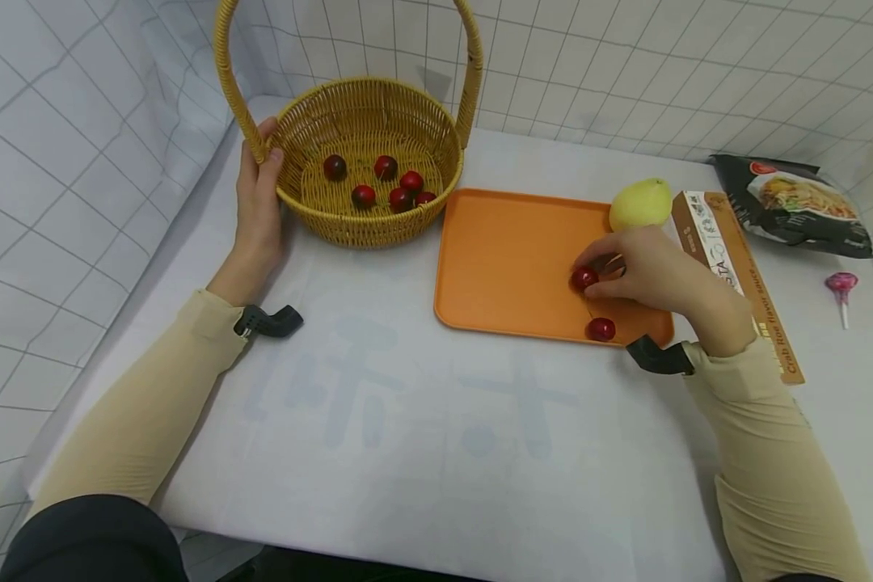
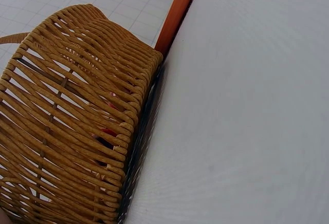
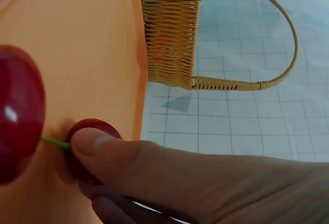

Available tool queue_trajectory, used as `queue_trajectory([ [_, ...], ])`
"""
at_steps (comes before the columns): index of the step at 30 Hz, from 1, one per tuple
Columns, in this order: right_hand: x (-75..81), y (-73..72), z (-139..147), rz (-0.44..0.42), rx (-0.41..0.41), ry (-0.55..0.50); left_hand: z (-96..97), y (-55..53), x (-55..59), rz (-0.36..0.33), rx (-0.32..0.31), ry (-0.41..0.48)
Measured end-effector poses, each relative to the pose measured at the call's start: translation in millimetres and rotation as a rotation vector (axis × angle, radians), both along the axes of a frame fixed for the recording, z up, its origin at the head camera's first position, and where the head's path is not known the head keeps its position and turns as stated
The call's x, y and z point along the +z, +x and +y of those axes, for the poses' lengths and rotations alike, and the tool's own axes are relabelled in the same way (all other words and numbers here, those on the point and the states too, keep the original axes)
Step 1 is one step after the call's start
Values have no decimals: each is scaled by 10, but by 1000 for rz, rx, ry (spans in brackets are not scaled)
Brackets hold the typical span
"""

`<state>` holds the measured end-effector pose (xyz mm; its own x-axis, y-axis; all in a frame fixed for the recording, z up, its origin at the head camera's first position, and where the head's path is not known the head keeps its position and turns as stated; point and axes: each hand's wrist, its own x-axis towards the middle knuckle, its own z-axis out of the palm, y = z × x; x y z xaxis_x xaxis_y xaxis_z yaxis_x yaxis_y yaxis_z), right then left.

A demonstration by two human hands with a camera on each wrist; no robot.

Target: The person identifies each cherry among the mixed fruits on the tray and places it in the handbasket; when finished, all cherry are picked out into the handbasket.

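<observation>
My right hand pinches a dark red cherry between thumb and fingers over the right part of the orange tray. A second cherry lies on the tray near its front edge; in the right wrist view this cherry looms large at the left, a green stem between the two. My left hand grips the left side of the wicker basket at the foot of its handle. Several cherries lie inside the basket, partly visible through the weave in the left wrist view.
Touching the tray's back right corner is a yellow-green fruit. Right of the tray lie a brown box, a black food packet and a pink lollipop. Grid-patterned cloth rises behind the white table.
</observation>
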<state>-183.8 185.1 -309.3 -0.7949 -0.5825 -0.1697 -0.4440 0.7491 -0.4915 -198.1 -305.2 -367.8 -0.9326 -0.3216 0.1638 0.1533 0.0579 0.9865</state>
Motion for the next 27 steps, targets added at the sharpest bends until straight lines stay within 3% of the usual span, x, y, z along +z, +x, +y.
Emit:
queue_trajectory([
  [20,-85,43,-143,13,-15,-67,21,-14,14,2,-9,17],
  [27,-136,35,-209,33,-5,-134,12,-13,8,0,-7,16],
])
